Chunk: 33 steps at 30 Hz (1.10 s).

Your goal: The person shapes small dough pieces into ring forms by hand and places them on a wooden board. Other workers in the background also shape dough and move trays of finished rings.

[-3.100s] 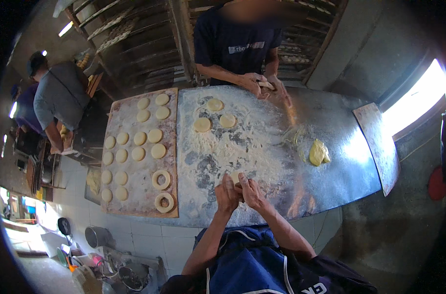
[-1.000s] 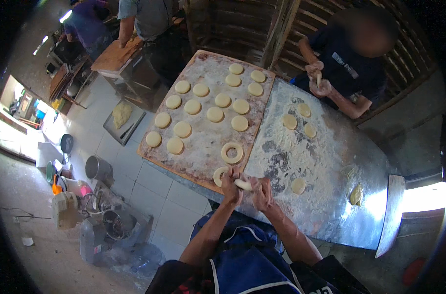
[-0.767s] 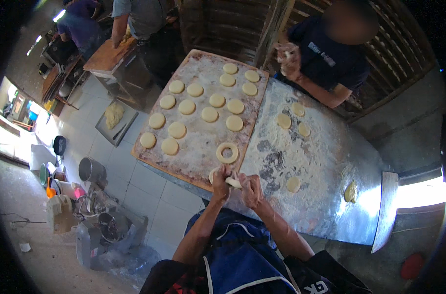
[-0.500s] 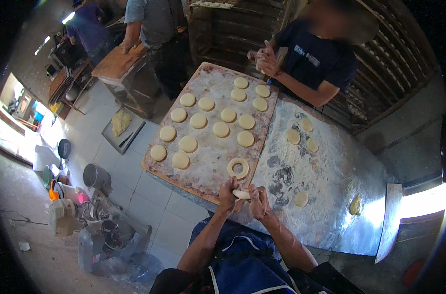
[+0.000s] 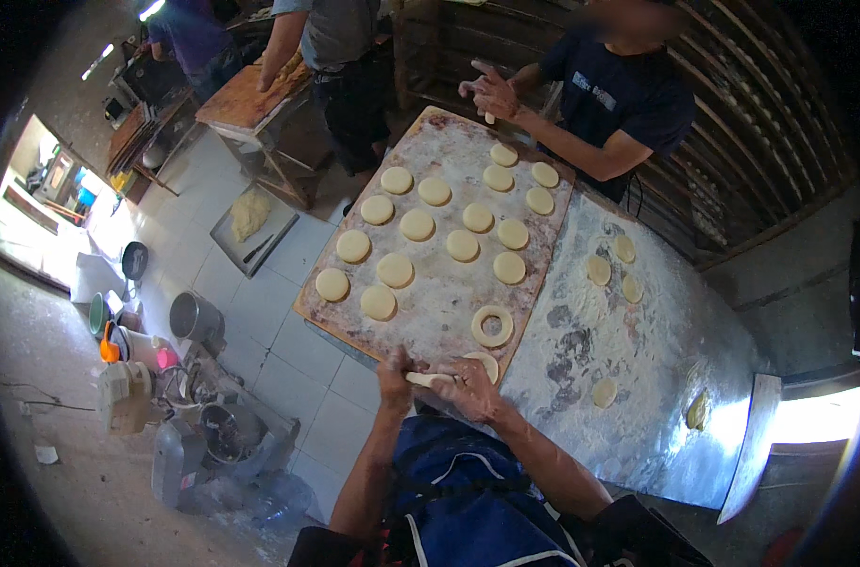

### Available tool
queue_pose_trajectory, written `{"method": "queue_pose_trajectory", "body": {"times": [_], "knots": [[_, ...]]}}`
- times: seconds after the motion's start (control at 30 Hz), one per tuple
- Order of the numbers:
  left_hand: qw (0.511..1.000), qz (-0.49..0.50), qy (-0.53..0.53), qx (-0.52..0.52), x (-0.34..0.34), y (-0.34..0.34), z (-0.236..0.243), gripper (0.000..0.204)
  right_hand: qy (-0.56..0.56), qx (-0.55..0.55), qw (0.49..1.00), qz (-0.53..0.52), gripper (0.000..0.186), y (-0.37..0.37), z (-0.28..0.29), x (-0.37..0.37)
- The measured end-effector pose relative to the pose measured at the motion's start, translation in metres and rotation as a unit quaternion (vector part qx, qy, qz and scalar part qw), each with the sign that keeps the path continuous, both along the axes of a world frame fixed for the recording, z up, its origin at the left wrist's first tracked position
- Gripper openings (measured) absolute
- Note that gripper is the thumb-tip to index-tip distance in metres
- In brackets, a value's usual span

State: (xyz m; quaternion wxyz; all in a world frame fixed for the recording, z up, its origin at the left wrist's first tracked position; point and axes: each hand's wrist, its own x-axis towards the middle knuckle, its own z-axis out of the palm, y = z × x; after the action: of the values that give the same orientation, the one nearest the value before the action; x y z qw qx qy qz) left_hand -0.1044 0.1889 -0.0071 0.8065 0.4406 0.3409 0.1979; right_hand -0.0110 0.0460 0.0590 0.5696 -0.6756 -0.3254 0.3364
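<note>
At the board's near edge I hold a pale piece of dough (image 5: pixel 429 379) between both hands. My left hand (image 5: pixel 396 380) is closed on its left end, thumb up. My right hand (image 5: pixel 469 389) has its fingers bent round the other end. Just beyond the right fingers, another pale dough piece (image 5: pixel 487 363) lies on the board, partly hidden by that hand. A dough ring (image 5: pixel 477 336) rests a little farther off. Several flat dough rounds (image 5: pixel 395 270) are spread over the floured wooden board (image 5: pixel 430 312).
The board overlaps a floured metal table (image 5: pixel 553 378) carrying several more dough rounds (image 5: pixel 604 393). A long blade (image 5: pixel 755 444) is at its right edge. Across the table a co-worker's hands (image 5: pixel 491 94) are together. A dough tray (image 5: pixel 229 241), metal pot (image 5: pixel 195 317) and containers stand left.
My hands and the dough between them have shifted left along the board's near edge. A dough piece beside my right hand now shows on the board. The whole view has shifted slightly.
</note>
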Motion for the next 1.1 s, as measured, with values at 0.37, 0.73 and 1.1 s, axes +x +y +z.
{"method": "queue_pose_trajectory", "body": {"times": [0.37,0.73,1.1], "knots": [[0.84,-0.072,0.182,0.506,0.009,0.038,-0.004,0.025,-0.281,-0.349,0.892,-0.063,0.075,0.027,0.002,0.021],[0.779,-0.03,0.226,0.584,0.011,0.045,-0.004,0.027,-0.481,-0.157,0.862,0.021,0.052,0.16,-0.08,0.108],[0.697,-0.205,0.217,0.652,0.062,0.131,-0.005,0.03,-0.124,-0.111,0.977,-0.136,0.047,0.122,-0.049,0.107]]}}
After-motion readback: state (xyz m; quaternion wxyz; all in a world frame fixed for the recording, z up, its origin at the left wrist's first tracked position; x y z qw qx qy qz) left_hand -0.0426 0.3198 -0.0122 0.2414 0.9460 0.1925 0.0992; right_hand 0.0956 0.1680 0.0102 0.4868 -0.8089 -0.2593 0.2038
